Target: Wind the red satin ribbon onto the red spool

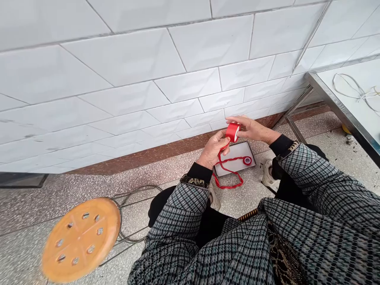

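1. Roll position: the roll of red ribbon [232, 132] is held in the air between both hands, near the tiled wall [208, 99] and above a shallow box [236, 151].

2. Left hand [210, 150]: curled closed on the roll's left side, thumb pressed over the ribbon near its lower edge. This grip probably keeps the roll steady and the loose length under control.

3. Right hand [255, 130]: partly open, holding the roll's other side. Its fingers extend over the top and its thumb lies at the white core, likely to support the open end. Whether the thumb enters the core cannot be told.

4. Ribbon strand [233, 187]: hangs twisted below the left hand and loops across the box and onto the floor [246, 200]. The slack appears to leave the hands free to turn.

5. Small roll [247, 163]: lies in the box, at its right end, with one length of strand leading to it. The box rests on the floor between the shoes [268, 173], presumably for easy reach and to keep the small roll off the floor.

6. Surroundings: an orange stool [80, 237] is at the left; a table [337, 105] bearing a white cord [361, 95] is at the right. Both are well apart from the hands.
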The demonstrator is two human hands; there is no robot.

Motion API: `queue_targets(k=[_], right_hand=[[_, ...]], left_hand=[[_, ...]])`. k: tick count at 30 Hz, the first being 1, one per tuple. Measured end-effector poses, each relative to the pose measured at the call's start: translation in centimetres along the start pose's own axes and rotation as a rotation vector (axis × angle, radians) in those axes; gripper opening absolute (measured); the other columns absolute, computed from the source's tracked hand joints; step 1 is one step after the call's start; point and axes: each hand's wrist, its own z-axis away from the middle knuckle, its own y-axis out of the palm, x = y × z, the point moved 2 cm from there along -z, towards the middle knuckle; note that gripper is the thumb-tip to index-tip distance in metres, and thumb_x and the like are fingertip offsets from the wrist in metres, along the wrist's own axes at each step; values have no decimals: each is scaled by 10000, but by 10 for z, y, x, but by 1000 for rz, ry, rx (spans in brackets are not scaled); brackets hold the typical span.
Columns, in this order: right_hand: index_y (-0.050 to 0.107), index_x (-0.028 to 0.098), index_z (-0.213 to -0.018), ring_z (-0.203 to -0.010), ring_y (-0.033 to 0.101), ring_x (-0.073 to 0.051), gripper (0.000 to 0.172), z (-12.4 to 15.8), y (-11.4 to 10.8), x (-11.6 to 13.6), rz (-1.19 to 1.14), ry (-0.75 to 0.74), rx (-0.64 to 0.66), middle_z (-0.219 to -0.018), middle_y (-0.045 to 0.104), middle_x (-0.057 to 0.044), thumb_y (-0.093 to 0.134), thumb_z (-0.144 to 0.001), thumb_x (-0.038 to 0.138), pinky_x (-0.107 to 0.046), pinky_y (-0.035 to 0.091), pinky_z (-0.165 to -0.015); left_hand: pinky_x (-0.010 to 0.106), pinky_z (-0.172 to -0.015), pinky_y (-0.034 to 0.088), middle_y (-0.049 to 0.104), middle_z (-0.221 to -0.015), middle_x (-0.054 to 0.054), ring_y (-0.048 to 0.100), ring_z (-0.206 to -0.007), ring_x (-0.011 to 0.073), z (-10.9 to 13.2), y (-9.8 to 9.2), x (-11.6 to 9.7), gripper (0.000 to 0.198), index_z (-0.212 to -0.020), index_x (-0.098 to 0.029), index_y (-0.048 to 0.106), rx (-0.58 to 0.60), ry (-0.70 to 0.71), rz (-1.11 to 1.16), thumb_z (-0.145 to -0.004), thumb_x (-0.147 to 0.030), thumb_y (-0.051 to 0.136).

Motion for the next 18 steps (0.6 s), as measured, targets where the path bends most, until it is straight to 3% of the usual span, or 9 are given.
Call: queue_targets(k=[3,6,9,18], right_hand=[[763,256,-1191,-1086,637,-283,356,1,-10,3,272,-143,41,-1143,773,-80,783,-842,192,-481,488,-1073],[759,220,-1099,-984,638,-256,282,3,-15,3,374,-138,34,-1040,757,-82,747,-828,143,-404,504,-971],[746,190,-1092,-915,631,-228,308,6,-20,3,386,-94,0,-979,742,-68,736,-793,118,-348,493,-897],[727,133,-1175,-818,609,-187,428,8,-31,-2,357,-43,-54,-991,745,-72,669,-751,138,-310,471,-801]], left_hand=[[231,-426,255,625,-675,-66,453,-383,49,3,2,3,602,-1102,-179,673,-1,-56,-18,-672,-451,994],[226,-450,277,630,-680,-62,472,-414,54,3,7,7,582,-1099,-185,669,-62,-21,9,-679,-434,985],[226,-490,317,610,-643,-53,485,-452,60,1,10,7,507,-979,-178,663,-128,31,35,-672,-420,985],[251,-663,468,664,-687,-1,574,-631,98,0,6,5,435,-816,-156,725,-98,26,67,-603,-392,1022]])
